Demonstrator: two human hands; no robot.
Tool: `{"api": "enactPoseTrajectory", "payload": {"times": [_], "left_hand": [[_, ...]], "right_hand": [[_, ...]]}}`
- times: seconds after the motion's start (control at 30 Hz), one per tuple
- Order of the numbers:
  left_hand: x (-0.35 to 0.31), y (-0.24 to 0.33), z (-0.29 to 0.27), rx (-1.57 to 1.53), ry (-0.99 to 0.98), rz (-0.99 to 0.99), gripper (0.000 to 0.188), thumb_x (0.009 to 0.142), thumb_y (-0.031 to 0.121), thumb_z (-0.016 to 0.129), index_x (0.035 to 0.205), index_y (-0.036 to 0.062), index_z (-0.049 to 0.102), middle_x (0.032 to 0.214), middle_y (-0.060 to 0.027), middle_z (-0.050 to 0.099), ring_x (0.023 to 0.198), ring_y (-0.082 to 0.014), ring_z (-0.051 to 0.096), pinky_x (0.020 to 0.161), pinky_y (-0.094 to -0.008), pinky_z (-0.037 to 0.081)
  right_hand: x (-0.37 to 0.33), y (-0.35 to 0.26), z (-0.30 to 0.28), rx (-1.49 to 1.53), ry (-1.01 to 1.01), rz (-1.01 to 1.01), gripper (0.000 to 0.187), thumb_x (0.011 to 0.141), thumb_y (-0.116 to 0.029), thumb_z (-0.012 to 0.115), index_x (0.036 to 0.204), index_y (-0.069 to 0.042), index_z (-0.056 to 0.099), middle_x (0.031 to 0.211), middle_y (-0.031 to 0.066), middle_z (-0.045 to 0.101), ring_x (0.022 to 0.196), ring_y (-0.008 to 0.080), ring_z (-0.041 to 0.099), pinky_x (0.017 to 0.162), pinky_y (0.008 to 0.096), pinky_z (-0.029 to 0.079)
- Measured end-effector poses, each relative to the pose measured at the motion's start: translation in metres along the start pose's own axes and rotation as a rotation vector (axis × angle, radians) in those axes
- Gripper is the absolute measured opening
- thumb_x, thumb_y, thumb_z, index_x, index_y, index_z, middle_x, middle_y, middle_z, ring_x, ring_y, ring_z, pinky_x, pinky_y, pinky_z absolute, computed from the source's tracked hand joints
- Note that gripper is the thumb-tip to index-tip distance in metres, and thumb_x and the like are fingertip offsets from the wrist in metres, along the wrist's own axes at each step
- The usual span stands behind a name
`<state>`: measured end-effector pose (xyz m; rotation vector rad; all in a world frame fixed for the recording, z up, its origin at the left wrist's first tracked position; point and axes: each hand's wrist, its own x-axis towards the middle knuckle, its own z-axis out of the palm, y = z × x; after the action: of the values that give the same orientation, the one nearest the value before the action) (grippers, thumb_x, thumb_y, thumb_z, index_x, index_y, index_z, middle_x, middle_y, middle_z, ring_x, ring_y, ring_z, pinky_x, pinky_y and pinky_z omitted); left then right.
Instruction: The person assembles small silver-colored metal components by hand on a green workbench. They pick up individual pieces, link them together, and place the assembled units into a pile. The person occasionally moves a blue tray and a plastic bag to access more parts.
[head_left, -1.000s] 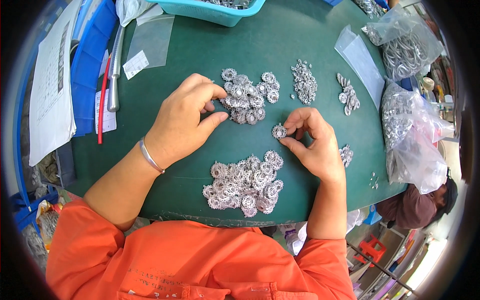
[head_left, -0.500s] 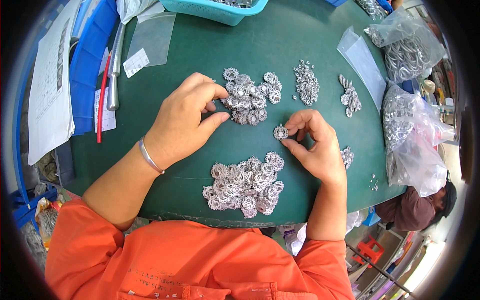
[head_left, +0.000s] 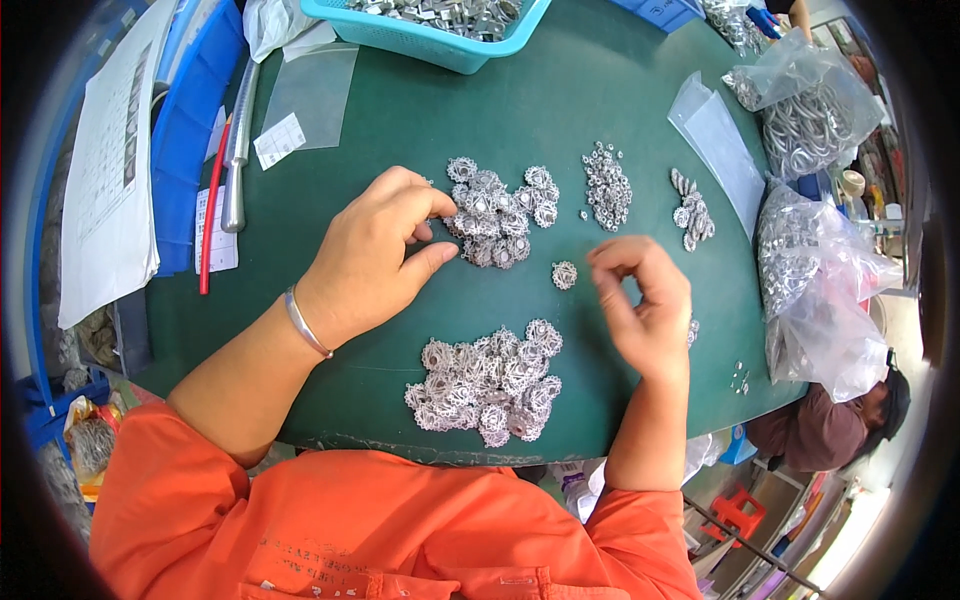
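A silver, lacy, flower-shaped metal piece [head_left: 564,275] lies by itself on the green table, between the two heaps. Just to its right is my right hand [head_left: 648,305], thumb and forefinger apart with nothing between them; its fingertips are slightly blurred. My left hand [head_left: 370,255] rests at the left edge of the far heap of similar metal pieces [head_left: 490,215], thumb and forefinger parted around that edge. Nearer my body is another heap of lacy silver pieces [head_left: 485,385]. Beyond my right hand lie a cluster of tiny silver rings [head_left: 608,188] and a row of small silver pieces [head_left: 692,212].
A turquoise basket [head_left: 470,55] of metal parts stands at the far edge. On the left are a blue bin [head_left: 185,150], a red pen [head_left: 208,240] and a metal rod [head_left: 236,170]. Plastic bags of metal parts [head_left: 810,260] line the right side, where another person [head_left: 825,425] is visible.
My right hand has let go of the flower-shaped piece, which now lies on the table, and drawn off to the right. My left hand stays by the far heap. The view has shifted slightly.
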<state>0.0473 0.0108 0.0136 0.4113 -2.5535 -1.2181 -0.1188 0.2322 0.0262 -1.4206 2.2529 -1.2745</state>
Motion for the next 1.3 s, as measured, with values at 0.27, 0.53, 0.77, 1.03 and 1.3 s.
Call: {"api": "enactPoseTrajectory", "payload": {"times": [0.27,0.53,0.77,1.03,1.3], "left_hand": [[0.000,-0.004,0.001,-0.003,0.018,0.045,0.028,0.077,0.000,0.074,0.103,0.0031,0.064,0.104,-0.0079,0.057,0.078,-0.0162,0.062,0.071,-0.0281,0.052],[-0.001,-0.007,0.003,-0.017,0.047,0.096,0.030,0.077,0.003,0.076,0.103,0.0045,0.062,0.103,-0.0090,0.056,0.077,-0.0188,0.063,0.072,-0.0311,0.052],[-0.002,-0.002,0.004,0.022,0.094,0.159,0.036,0.073,0.004,0.079,0.105,0.0079,0.063,0.102,-0.0080,0.055,0.081,-0.0227,0.063,0.074,-0.0336,0.052],[-0.001,-0.014,0.013,0.059,0.179,0.210,0.022,0.078,0.002,0.074,0.097,0.0062,0.064,0.096,-0.0097,0.056,0.083,-0.0288,0.063,0.073,-0.0343,0.052],[-0.002,0.002,0.011,0.042,0.082,0.239,0.032,0.073,0.004,0.078,0.101,0.0067,0.064,0.098,-0.0092,0.055,0.085,-0.0280,0.064,0.075,-0.0377,0.053]], "right_hand": [[0.003,-0.009,0.006,0.043,-0.161,0.040,0.027,0.068,0.001,0.081,0.089,-0.004,0.065,0.091,0.0054,0.064,0.078,0.0167,0.061,0.063,0.0296,0.049],[0.021,-0.024,0.005,0.105,-0.285,-0.019,0.014,0.075,-0.001,0.077,0.087,-0.003,0.070,0.086,0.0077,0.063,0.077,0.0215,0.061,0.065,0.0318,0.048],[0.040,-0.010,0.034,-0.366,-0.025,-0.112,0.028,0.077,0.003,0.071,0.103,-0.004,0.064,0.094,0.0120,0.060,0.079,0.0322,0.062,0.069,0.0387,0.051],[0.025,-0.028,0.015,-0.170,-0.158,0.064,0.011,0.079,0.003,0.069,0.088,0.000,0.064,0.088,0.0125,0.062,0.074,0.0288,0.063,0.066,0.0365,0.050],[0.010,-0.025,-0.019,-0.033,-0.502,0.259,0.009,0.078,0.003,0.064,0.087,0.000,0.065,0.076,0.0146,0.063,0.072,0.0334,0.063,0.066,0.0384,0.050]]}}
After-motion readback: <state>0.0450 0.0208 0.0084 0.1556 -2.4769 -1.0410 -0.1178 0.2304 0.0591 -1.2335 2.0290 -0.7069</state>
